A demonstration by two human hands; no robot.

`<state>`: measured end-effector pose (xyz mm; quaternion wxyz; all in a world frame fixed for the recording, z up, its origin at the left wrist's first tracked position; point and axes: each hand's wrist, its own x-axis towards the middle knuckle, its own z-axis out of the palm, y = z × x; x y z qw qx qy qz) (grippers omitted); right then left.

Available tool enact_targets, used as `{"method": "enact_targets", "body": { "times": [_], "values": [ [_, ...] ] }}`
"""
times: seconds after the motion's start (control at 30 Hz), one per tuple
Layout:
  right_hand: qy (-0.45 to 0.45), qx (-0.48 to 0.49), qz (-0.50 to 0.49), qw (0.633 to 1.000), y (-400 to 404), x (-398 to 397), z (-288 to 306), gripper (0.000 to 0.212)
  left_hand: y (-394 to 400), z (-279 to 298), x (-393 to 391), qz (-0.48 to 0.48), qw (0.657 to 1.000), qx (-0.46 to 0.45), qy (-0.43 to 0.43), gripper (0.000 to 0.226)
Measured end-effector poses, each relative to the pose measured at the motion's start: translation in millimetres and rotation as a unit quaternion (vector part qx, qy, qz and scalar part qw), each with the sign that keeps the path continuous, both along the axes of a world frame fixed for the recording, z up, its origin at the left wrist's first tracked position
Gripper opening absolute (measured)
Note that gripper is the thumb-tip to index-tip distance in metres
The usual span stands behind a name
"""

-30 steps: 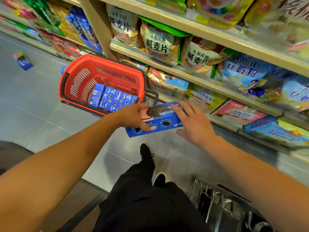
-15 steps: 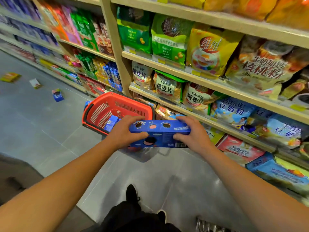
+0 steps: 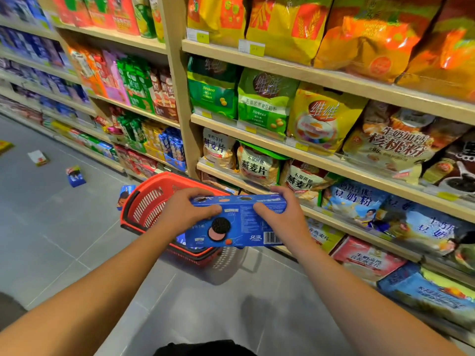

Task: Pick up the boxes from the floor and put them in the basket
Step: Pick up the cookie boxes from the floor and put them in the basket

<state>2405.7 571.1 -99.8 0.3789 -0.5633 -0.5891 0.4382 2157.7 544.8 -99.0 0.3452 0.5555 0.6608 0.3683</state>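
A long blue cookie box [image 3: 239, 222] is held level in the air over the near end of the red basket [image 3: 146, 199], which stands on the grey floor beside the shelves. My left hand [image 3: 185, 211] grips the box's left end and my right hand [image 3: 282, 217] grips its right end, thumbs on the face toward me. The box and my hands hide most of the basket's inside. More boxes lie on the floor farther down the aisle: a blue one [image 3: 75, 176], a white one [image 3: 38, 158] and a yellow one [image 3: 3, 146] at the left edge.
Tall wooden shelves [image 3: 321, 75] packed with bags and boxes run along the right side and far down the aisle. A small blue pack [image 3: 124, 195] leans just left of the basket. Grey tiled floor [image 3: 51, 240] stretches out on the left.
Both hands have raised the blue box and tipped its printed face toward me. My view has lifted, so more of the upper shelves shows and the basket sits lower in view.
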Motion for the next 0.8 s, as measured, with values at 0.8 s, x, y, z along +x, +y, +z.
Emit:
{"method": "enact_targets", "body": {
  "times": [0.8],
  "values": [
    [-0.004, -0.083, -0.025, 0.996, 110.0, -237.0, -27.8, 0.039, 118.4, -35.8, -232.5, -0.030, 0.998, -0.054, 0.016, 0.043]
  ]
}}
